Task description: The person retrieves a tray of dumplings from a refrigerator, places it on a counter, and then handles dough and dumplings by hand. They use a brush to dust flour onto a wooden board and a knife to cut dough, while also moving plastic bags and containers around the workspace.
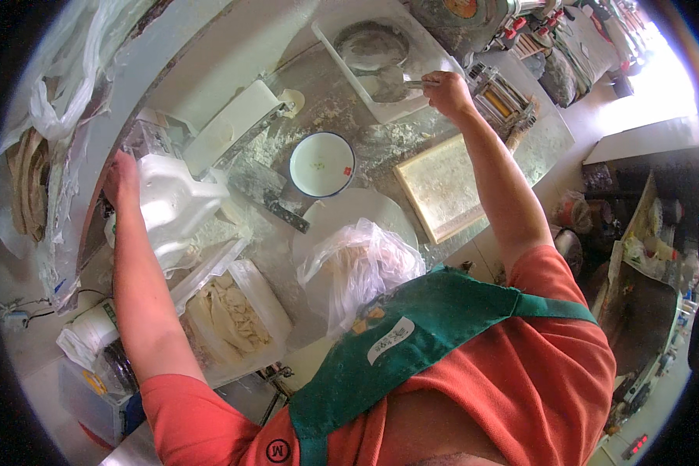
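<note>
My right hand (pixel 447 96) is closed around the handle of a metal utensil (pixel 420 85), perhaps a scoop. It reaches over a translucent plastic bin (pixel 364 96) at the far side of the floury worktop. Inside that bin sits a round flour-dusted pan or sieve (pixel 371 45). At the far left, my left hand (pixel 122 177) is against the side of a white-housed machine (pixel 172 189); its fingers are mostly hidden, so its grip is unclear. A long white chute or board (pixel 233 125) slants near the machine. A cleaver (pixel 288 216) lies flat beside it.
A blue-rimmed bowl (pixel 322 165) stands mid-table. Nearer me, a plastic bag (pixel 361 262) rests on a round white board (pixel 378 204). Dough pieces fill a container (pixel 227 314). To the right are a wooden-framed tray (pixel 442 192) and a metal roller machine (pixel 501 102).
</note>
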Action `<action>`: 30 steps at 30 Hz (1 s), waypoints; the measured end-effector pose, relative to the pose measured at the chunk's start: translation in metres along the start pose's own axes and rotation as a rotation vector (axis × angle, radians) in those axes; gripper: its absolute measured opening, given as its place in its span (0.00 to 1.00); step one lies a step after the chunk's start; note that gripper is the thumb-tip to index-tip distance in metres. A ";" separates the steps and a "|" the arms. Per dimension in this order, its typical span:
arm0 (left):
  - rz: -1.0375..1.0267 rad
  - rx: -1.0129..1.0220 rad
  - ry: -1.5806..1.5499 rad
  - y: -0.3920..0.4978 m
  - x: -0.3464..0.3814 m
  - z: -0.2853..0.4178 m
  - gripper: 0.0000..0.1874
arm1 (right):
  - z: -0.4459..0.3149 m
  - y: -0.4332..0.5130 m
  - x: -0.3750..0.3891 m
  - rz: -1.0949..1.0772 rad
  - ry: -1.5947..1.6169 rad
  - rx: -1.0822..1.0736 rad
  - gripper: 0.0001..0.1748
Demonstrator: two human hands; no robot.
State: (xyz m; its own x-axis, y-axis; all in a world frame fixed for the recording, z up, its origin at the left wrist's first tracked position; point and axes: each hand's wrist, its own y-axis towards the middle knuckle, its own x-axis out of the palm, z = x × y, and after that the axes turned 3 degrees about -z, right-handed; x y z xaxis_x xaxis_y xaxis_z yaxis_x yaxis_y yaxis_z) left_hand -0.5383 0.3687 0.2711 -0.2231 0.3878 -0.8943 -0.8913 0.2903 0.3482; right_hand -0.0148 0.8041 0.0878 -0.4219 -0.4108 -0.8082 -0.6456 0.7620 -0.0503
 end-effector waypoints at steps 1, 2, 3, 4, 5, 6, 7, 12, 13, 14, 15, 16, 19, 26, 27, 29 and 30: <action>0.002 -0.008 0.012 0.000 0.001 -0.001 0.43 | -0.001 0.000 -0.002 -0.025 0.103 0.081 0.08; 0.023 -0.001 0.019 0.000 0.003 -0.003 0.43 | -0.002 0.001 -0.003 -0.051 0.211 0.082 0.08; 0.033 0.000 0.025 0.001 0.004 -0.004 0.43 | -0.003 0.002 -0.005 -0.027 0.111 0.015 0.10; 0.043 0.000 0.031 0.003 0.006 -0.006 0.43 | -0.004 0.003 -0.006 -0.003 0.034 -0.129 0.11; 0.040 -0.006 0.037 0.005 0.007 -0.007 0.43 | -0.005 0.004 -0.007 0.015 0.031 -0.208 0.12; 0.066 0.005 0.040 0.006 0.008 -0.008 0.43 | -0.006 0.005 -0.008 0.034 0.026 -0.287 0.13; 0.022 -0.016 0.045 0.008 0.009 -0.009 0.43 | -0.008 0.007 -0.009 0.049 0.093 -0.302 0.14; -0.084 -0.149 0.038 0.009 0.006 -0.007 0.42 | -0.007 -0.004 -0.036 -0.002 0.654 0.252 0.17; -0.115 -0.161 0.073 0.010 0.004 -0.006 0.42 | -0.006 -0.012 -0.044 0.013 0.722 0.268 0.17; -0.100 -0.141 0.078 0.009 0.004 -0.005 0.46 | -0.002 -0.025 -0.052 0.028 0.791 0.294 0.17; -0.097 -0.135 0.067 0.010 0.003 -0.004 0.47 | 0.003 -0.039 -0.062 0.027 0.833 0.196 0.17; -0.078 -0.129 0.044 0.011 0.003 -0.002 0.47 | 0.010 -0.053 -0.075 0.014 0.855 0.203 0.19; -0.080 -0.246 0.096 0.017 0.003 -0.002 0.46 | 0.030 -0.108 -0.113 0.011 0.953 0.221 0.21; -0.040 -0.183 0.032 0.029 0.009 -0.014 0.47 | 0.048 -0.240 -0.159 -0.067 0.595 0.263 0.17; -0.070 -0.215 0.075 0.030 0.009 -0.014 0.47 | 0.046 -0.248 -0.158 -0.066 0.534 0.217 0.17; -0.073 -0.200 0.062 0.031 0.010 -0.013 0.47 | 0.039 -0.258 -0.159 -0.075 0.389 0.185 0.16; -0.082 -0.223 0.058 0.030 0.010 -0.012 0.47 | 0.036 -0.260 -0.161 -0.078 0.327 0.200 0.15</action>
State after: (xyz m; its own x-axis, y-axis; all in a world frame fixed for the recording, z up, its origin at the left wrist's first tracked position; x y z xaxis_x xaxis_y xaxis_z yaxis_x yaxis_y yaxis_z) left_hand -0.5724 0.3707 0.2697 -0.1626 0.3176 -0.9342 -0.9712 0.1158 0.2084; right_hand 0.2438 0.6899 0.2101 -0.5779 -0.5842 -0.5699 -0.5602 0.7917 -0.2435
